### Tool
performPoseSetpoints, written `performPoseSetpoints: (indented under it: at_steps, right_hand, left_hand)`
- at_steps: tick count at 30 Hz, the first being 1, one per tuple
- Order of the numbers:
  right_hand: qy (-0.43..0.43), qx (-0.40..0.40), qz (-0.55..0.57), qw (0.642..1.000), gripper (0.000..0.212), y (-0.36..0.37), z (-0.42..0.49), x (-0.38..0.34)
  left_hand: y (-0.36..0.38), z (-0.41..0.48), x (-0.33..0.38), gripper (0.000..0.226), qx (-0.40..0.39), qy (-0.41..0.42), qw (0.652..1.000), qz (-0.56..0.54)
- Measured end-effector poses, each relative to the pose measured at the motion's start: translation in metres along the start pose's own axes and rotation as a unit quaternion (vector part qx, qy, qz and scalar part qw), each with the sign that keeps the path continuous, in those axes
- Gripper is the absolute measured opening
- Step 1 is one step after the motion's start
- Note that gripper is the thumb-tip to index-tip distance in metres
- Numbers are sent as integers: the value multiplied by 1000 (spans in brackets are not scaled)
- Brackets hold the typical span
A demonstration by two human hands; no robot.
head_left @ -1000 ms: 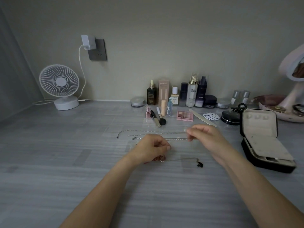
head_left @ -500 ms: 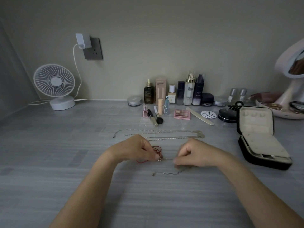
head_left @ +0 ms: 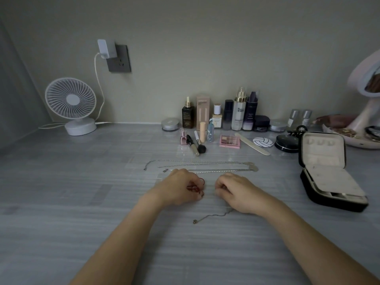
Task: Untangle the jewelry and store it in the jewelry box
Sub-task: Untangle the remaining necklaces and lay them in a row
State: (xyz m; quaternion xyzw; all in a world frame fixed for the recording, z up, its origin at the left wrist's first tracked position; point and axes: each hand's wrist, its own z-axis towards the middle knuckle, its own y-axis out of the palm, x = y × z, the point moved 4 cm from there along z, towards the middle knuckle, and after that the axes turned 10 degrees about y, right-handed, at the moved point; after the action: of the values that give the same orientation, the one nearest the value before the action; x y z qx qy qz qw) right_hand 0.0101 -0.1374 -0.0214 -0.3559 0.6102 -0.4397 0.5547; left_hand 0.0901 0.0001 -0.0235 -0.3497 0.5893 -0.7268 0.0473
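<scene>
Centrally, both hands are working low on the grey table (head_left: pixel 82 202), with bare surface lying open to the left and toward the near edge, while the open jewelry box (head_left: pixel 329 182) is sitting well apart at the right. Compared with half a second ago, the hands are sitting slightly closer together. The left hand (head_left: pixel 178 188) is pinching a red cord (head_left: pixel 195 189), fingers curled together; the right hand (head_left: pixel 236 192) is closed on a thin chain (head_left: pixel 211 217) trailing toward the person, and two laid-out chains (head_left: pixel 205 166) are lying just beyond the knuckles.
</scene>
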Motion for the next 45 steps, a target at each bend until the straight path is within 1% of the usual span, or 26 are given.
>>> performPoseSetpoints:
  at_steps: [1,3,6,9,15,18,22,25,29,31,34,36,37,40,42,44,45]
  right_hand:
    - [7,0,48,999,7,-3,0,1]
    - [21,5,169,985,13,-10,0,2]
    - [22,4,358,933,15,-19,-2,0]
    - [15,3,472,882,13,-26,-3,1]
    - [4,0,569,823,17,-33,-4,2]
    - [7,0,617,787,18,-37,-5,4]
    - [-8,6,663,749,14,-42,-4,5]
    - [-5,18,681,732,22,-47,-6,5]
    - [-8,26,706,708,26,-53,-8,5]
    - [-9,29,704,709,26,-54,-8,6]
    - [-18,30,684,728,25,-52,-7,5]
    - [-21,24,669,742,25,-49,-7,4]
    - [-22,19,663,748,24,-49,-8,4]
    - [-32,0,638,769,19,-47,-10,1]
    - [-34,8,598,801,17,-46,-11,-1]
    - [-30,26,546,837,17,-48,-13,-3]
    - [-28,31,520,853,16,-50,-14,-4]
  left_hand:
    - [-2,0,1,27,1,0,1000,0]
    - [-4,-1,1,27,1,2,1000,0]
    - [-6,-3,2,27,-5,6,1000,1]
    - [-6,-4,2,26,-9,7,1000,0]
    - [-6,-4,-2,26,-18,-8,1000,-9]
    - [-7,-4,-6,25,-23,-22,999,-12]
    - [-10,-6,-9,24,-17,-30,999,-14]
    - [-11,-6,-11,23,-10,-41,999,-28]
    - [-14,-7,-14,24,0,-58,997,-41]
    - [-15,-8,-15,29,-4,-63,998,-31]
    - [-12,-6,-10,45,-3,-53,998,-15]
    - [-8,-4,5,53,24,-10,998,-60]
    - [-4,-3,15,53,40,18,995,-91]
    - [10,1,42,45,44,80,981,-171]
    - [14,2,50,29,55,91,967,-233]
    - [10,1,53,7,82,84,941,-317]
    - [6,0,52,13,94,82,929,-348]
